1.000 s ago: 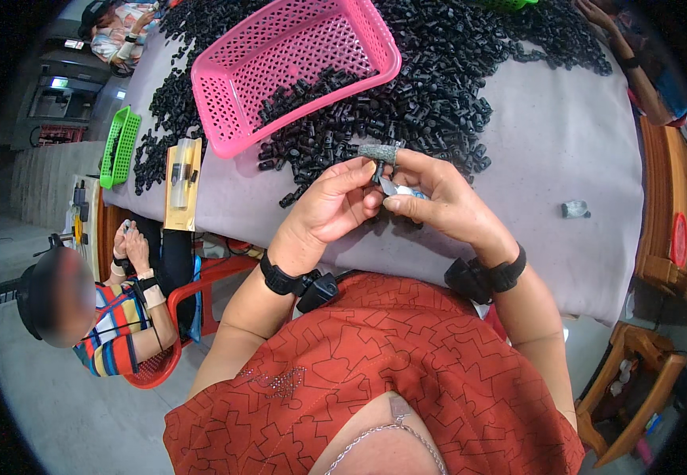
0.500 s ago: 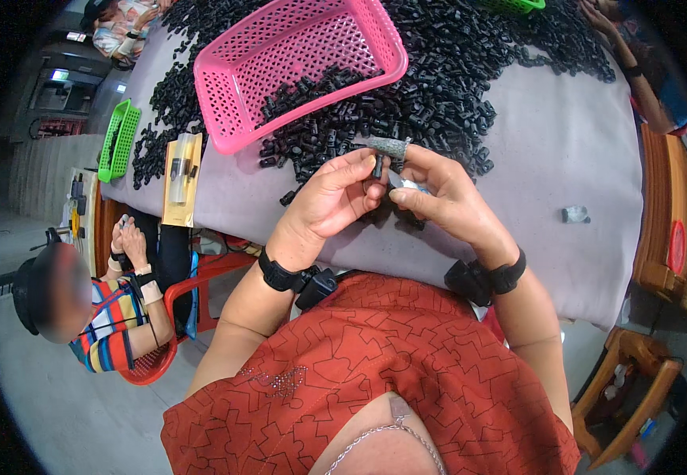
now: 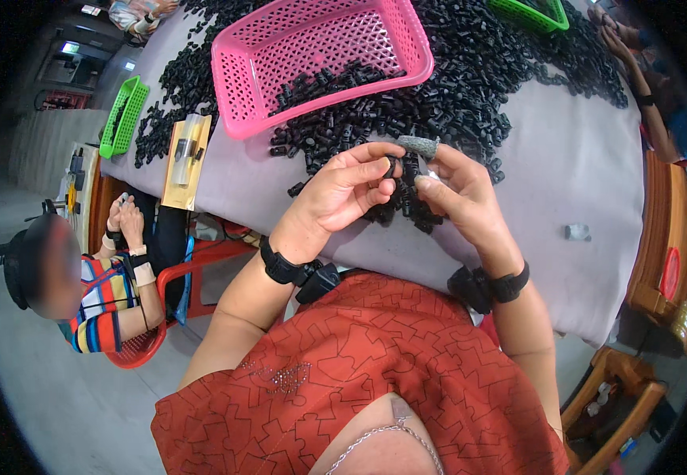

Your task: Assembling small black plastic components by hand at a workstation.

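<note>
Head view: left fisheye worn on head, faces down over red shirt (image 3: 359,372) at bottom; left hand (image 3: 334,194), right hand (image 3: 468,196) near, mid-frame; tabletop (image 3: 569,150) upper half.

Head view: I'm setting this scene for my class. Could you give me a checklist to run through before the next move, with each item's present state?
1. Small black part pinched by the left hand: ok, between thumb and fingers.
2. Right hand index finger protected: ok, it wears a grey finger cover.
3. Left fingertips protected: not ok, those showing are bare.
4. Pale item in the right hand identified: cannot tell, the fingers mostly hide it.
5. Pink basket within view, parts inside visible: ok.
6. All black parts gathered in baskets: not ok, a large loose pile lies on the table.
</note>
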Demonstrator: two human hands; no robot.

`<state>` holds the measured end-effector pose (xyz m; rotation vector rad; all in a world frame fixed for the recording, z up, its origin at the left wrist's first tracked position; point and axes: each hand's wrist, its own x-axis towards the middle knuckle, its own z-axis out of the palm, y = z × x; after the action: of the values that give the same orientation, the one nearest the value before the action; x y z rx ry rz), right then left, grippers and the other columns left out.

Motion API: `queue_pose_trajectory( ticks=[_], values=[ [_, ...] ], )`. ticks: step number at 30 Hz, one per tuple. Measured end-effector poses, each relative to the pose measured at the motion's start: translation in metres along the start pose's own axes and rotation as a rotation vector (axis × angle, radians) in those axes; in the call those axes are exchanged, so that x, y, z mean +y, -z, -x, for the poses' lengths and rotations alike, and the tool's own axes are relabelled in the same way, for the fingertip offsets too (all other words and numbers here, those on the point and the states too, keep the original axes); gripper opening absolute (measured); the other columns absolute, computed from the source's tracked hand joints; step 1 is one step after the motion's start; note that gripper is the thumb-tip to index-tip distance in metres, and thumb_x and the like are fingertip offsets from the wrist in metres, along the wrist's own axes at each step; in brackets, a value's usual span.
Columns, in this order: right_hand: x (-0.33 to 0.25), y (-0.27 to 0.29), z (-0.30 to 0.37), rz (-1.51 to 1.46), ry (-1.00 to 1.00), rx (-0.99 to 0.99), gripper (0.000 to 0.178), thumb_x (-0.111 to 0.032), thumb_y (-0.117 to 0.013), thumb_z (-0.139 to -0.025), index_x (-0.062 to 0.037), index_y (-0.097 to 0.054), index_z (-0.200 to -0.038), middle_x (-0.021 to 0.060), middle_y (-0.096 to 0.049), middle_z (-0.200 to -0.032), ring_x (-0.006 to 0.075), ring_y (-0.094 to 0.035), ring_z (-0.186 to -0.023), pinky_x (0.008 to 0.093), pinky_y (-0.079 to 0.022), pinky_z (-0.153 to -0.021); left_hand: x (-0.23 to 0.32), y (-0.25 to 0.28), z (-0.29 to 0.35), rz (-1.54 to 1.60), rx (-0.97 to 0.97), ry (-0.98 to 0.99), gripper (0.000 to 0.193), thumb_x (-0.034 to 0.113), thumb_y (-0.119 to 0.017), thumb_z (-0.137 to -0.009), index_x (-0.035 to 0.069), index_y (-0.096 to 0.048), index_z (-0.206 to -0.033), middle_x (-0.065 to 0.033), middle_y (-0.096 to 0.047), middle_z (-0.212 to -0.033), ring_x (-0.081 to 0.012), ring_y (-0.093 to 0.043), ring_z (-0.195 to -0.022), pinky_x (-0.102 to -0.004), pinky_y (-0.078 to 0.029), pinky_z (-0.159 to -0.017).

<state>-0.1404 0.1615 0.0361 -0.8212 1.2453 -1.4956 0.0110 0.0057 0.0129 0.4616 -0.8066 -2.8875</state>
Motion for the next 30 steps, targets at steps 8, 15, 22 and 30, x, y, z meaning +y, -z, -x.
queue_pose_trajectory(
  ticks=[8,15,22,30],
  values=[
    [0.003,-0.001,-0.002,0.023,-0.012,0.027,0.031,-0.010,-0.063,-0.089,-0.0020,-0.058,-0.118,-0.0069,-0.051,-0.076,0.0008,-0.045,-0.065,0.0172,-0.037,-0.055,0.006,-0.004,0.002,0.011,-0.026,0.007,0.033,0.008,-0.056,-0.094,-0.004,-0.052,-0.124,-0.0153,-0.065,-0.105,-0.0188,-0.069,-0.085,-0.0269,-0.060,-0.074],
    [0.003,-0.002,-0.001,0.021,-0.014,0.023,0.032,-0.011,-0.063,-0.089,-0.0017,-0.058,-0.119,-0.0073,-0.051,-0.077,0.0005,-0.044,-0.064,0.0168,-0.036,-0.054,0.003,0.003,0.001,0.020,-0.061,-0.011,0.032,0.006,-0.056,-0.093,-0.003,-0.052,-0.123,-0.0156,-0.065,-0.105,-0.0205,-0.069,-0.087,-0.0286,-0.060,-0.075],
    [0.004,-0.002,-0.001,0.007,-0.030,0.025,0.033,-0.012,-0.064,-0.089,-0.0020,-0.058,-0.119,-0.0071,-0.053,-0.078,0.0002,-0.043,-0.063,0.0162,-0.035,-0.053,0.002,0.000,0.000,-0.009,-0.067,-0.008,0.033,0.001,-0.059,-0.090,-0.001,-0.053,-0.122,-0.0143,-0.065,-0.105,-0.0213,-0.069,-0.088,-0.0284,-0.060,-0.076],
    [0.005,0.000,-0.001,0.014,-0.047,0.028,0.033,-0.012,-0.064,-0.090,-0.0019,-0.057,-0.121,-0.0081,-0.049,-0.073,0.0004,-0.042,-0.060,0.0175,-0.032,-0.050,0.040,-0.022,-0.005,-0.443,0.049,-0.292,0.026,0.002,-0.061,-0.089,-0.001,-0.061,-0.115,-0.0096,-0.066,-0.101,-0.0175,-0.069,-0.081,-0.0253,-0.059,-0.070]
  ],
)
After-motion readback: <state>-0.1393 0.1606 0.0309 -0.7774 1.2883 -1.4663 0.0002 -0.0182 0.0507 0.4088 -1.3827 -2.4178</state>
